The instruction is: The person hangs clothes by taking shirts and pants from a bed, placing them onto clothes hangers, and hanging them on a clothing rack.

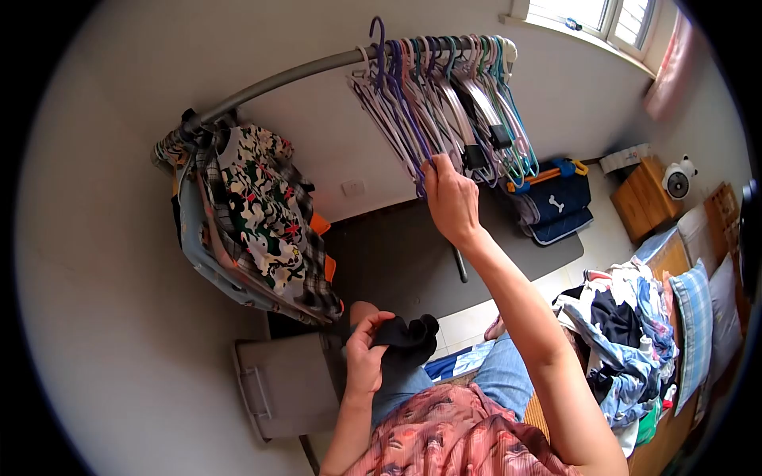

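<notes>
My left hand is closed on a bunched black cloth, held low in front of my lap. My right hand reaches up and forward, its fingers closed round the lower end of a purple hanger. That hanger's hook stands above the metal rail, at the left end of a row of empty hangers in several colours. Left of the row, patterned clothes hang from the same rail.
A grey storage box stands at the lower left. Piled clothes lie on the right beside a blue checked pillow. A dark blue folded bag, a wooden cabinet and a small fan are further back.
</notes>
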Demonstrator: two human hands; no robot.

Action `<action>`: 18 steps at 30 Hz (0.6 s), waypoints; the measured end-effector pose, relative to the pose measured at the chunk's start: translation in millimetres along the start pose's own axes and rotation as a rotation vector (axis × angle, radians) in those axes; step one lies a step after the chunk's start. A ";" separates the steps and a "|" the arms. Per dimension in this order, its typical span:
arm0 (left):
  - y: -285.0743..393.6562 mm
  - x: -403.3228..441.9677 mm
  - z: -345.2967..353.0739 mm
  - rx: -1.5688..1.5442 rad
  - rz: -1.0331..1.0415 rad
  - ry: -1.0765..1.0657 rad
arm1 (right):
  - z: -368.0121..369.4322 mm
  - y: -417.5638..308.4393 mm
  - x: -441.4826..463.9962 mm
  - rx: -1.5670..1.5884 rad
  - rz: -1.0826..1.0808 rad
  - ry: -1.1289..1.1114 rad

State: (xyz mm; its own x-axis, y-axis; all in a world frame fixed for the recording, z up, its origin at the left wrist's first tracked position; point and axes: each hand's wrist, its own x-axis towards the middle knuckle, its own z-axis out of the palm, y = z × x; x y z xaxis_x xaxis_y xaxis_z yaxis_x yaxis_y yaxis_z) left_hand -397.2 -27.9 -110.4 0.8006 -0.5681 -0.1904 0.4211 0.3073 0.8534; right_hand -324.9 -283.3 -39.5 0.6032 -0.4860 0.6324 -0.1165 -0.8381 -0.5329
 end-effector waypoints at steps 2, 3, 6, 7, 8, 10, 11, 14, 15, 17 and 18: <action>-0.9 0.0 1.4 0.023 -0.006 0.014 | -5.1 -0.4 -2.0 0.012 -0.012 0.017; -0.5 0.2 2.5 0.020 -0.005 0.014 | -7.2 0.7 -4.9 0.022 -0.025 0.024; 1.5 -0.9 7.6 0.034 -0.006 0.020 | -20.0 5.3 -32.0 0.051 -0.022 -0.003; 0.6 -0.9 8.6 0.040 -0.011 0.023 | -26.8 7.4 -47.6 0.059 -0.017 -0.023; 0.2 -0.5 8.8 0.047 -0.016 0.026 | -30.2 12.9 -65.1 0.080 -0.017 -0.027; -2.1 2.7 10.0 0.076 -0.019 0.026 | -44.9 14.6 -98.6 0.095 0.013 -0.074; -3.4 4.7 10.1 0.067 -0.040 0.028 | -51.3 16.0 -114.9 0.096 0.014 -0.084; -10.3 10.5 10.2 0.142 0.002 0.039 | -72.4 26.2 -162.4 0.093 0.089 -0.181; -8.7 11.1 14.2 0.140 0.001 0.037 | -80.2 31.3 -178.4 0.053 0.082 -0.202; -4.4 12.9 19.0 0.102 -0.041 0.028 | -95.7 45.2 -208.5 0.085 0.120 -0.248; -3.3 14.3 22.0 0.127 -0.025 0.022 | -104.1 50.4 -221.1 0.095 0.107 -0.250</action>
State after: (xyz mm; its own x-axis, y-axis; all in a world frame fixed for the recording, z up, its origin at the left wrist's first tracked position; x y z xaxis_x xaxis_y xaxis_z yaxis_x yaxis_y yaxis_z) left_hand -396.5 -53.8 -105.4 0.8000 -0.5574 -0.2220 0.3853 0.1935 0.9023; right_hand -546.3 -243.9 -147.7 0.7684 -0.4847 0.4179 -0.1230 -0.7527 -0.6468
